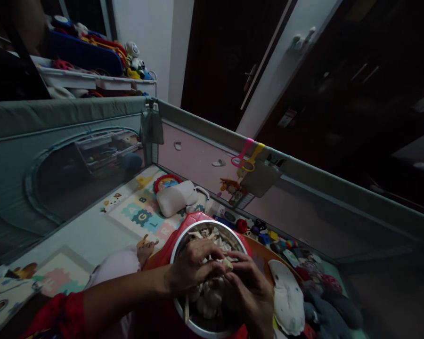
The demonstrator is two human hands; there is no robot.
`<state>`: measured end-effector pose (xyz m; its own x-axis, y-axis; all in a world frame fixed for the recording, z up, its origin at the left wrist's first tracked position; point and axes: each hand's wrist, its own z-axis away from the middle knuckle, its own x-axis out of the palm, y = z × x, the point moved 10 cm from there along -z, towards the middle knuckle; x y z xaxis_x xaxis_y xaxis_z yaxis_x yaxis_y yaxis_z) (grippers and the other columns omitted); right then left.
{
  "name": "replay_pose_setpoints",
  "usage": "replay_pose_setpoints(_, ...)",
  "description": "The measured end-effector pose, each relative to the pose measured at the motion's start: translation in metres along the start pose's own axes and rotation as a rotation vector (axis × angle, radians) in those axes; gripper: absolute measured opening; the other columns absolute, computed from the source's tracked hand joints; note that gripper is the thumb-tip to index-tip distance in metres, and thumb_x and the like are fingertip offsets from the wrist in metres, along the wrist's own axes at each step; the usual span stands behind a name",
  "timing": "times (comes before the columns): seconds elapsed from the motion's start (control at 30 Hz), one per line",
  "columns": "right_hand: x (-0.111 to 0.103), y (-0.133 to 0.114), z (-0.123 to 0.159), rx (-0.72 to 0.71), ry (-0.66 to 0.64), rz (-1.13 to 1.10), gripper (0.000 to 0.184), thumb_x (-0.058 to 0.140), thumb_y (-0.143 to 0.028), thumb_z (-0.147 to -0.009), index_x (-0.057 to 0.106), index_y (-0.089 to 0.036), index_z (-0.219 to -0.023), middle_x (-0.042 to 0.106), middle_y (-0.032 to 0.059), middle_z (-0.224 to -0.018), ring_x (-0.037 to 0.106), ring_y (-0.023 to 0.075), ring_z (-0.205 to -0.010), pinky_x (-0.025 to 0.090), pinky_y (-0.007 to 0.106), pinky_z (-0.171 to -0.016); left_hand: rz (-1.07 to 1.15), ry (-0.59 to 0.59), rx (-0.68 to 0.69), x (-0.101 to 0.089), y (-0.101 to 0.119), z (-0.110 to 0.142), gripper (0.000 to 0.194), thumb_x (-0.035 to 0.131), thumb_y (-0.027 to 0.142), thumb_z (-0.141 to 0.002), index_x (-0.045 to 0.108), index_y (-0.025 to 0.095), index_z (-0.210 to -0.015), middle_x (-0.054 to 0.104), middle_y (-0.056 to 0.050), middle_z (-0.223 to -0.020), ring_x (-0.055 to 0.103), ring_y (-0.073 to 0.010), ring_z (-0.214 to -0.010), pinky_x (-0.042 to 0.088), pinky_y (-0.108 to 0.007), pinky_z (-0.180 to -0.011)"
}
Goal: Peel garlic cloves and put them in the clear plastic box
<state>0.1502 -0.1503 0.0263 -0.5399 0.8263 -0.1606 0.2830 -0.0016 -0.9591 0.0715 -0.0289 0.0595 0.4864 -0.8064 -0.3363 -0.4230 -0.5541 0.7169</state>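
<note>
A pale garlic clove sits between the fingertips of both hands, above a round metal bowl. My left hand comes in from the left with its fingers curled and pinches the clove's left side. From the right, my right hand pinches its other side with thumb and fingers. Papery garlic skins lie in the far part of the bowl. Whole garlic bulbs rest in the near part, dim and partly covered by my hands.
Under the bowl is a red plastic stool. A bare foot is at its left, on a printed play mat. A white cushion and several toys lie beyond. A fabric playpen wall surrounds the area.
</note>
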Motion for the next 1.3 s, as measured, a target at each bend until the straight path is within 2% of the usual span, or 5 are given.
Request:
replay_pose_setpoints(0.17, 0.007, 0.001, 0.001, 0.021, -0.033, 0.018, 0.008, 0.07, -0.028, -0.073, 0.069, -0.021, -0.073, 0.073, 0.0091, -0.092, 0.067, 0.0243, -0.086, 0.054, 0.034, -0.077, 0.012, 0.016, 0.07, 0.0, 0.005, -0.002, 0.011, 0.053, 0.02, -0.086, 0.058, 0.015, -0.077, 0.064, -0.005, -0.069, 0.06, -0.0154, -0.066, 0.047, -0.025, -0.063)
replay_pose_setpoints(0.47, 0.011, -0.016, 0.001, -0.232, -0.106, 0.33, 0.013, 0.066, -0.023, -0.075, 0.07, -0.025, -0.088, 0.074, 0.0044, -0.084, 0.069, 0.0224, -0.077, 0.054, 0.029, -0.069, 0.027, -0.042, 0.182, -0.002, 0.02, -0.003, 0.012, 0.045, 0.016, -0.09, 0.055, 0.016, -0.083, 0.064, -0.005, -0.075, 0.06, -0.015, -0.072, 0.049, -0.025, -0.068)
replay_pose_setpoints(0.77, 0.017, -0.031, 0.004, -0.367, -0.145, 0.362, 0.026, 0.065, -0.011, -0.074, 0.072, -0.029, -0.092, 0.073, 0.0028, -0.085, 0.07, 0.0189, -0.072, 0.055, 0.024, -0.062, -0.109, -0.115, 0.223, 0.001, 0.023, 0.0, 0.017, 0.042, 0.004, -0.082, 0.052, 0.017, -0.086, 0.062, -0.004, -0.072, 0.058, -0.0154, -0.069, 0.048, -0.024, -0.067)
replay_pose_setpoints(1.17, 0.014, -0.026, 0.002, -0.313, -0.09, 0.347, 0.019, 0.066, -0.013, -0.07, 0.073, -0.027, -0.081, 0.074, 0.0034, -0.08, 0.069, 0.021, -0.07, 0.055, 0.028, -0.062, -0.126, -0.287, 0.184, 0.026, 0.01, 0.008, 0.017, 0.045, 0.009, -0.076, 0.052, 0.021, -0.085, 0.063, -0.003, -0.074, 0.059, -0.0185, -0.07, 0.049, -0.028, -0.073)
replay_pose_setpoints(1.3, 0.009, -0.017, 0.001, -0.23, -0.049, 0.243, 0.018, 0.07, -0.014, -0.066, 0.072, -0.026, -0.079, 0.073, 0.0023, -0.08, 0.069, 0.0204, -0.072, 0.055, 0.025, -0.064, -0.126, -0.238, 0.263, 0.02, 0.02, 0.006, 0.016, 0.043, 0.009, -0.079, 0.047, 0.018, -0.09, 0.062, -0.004, -0.076, 0.058, -0.0167, -0.07, 0.049, -0.027, -0.072)
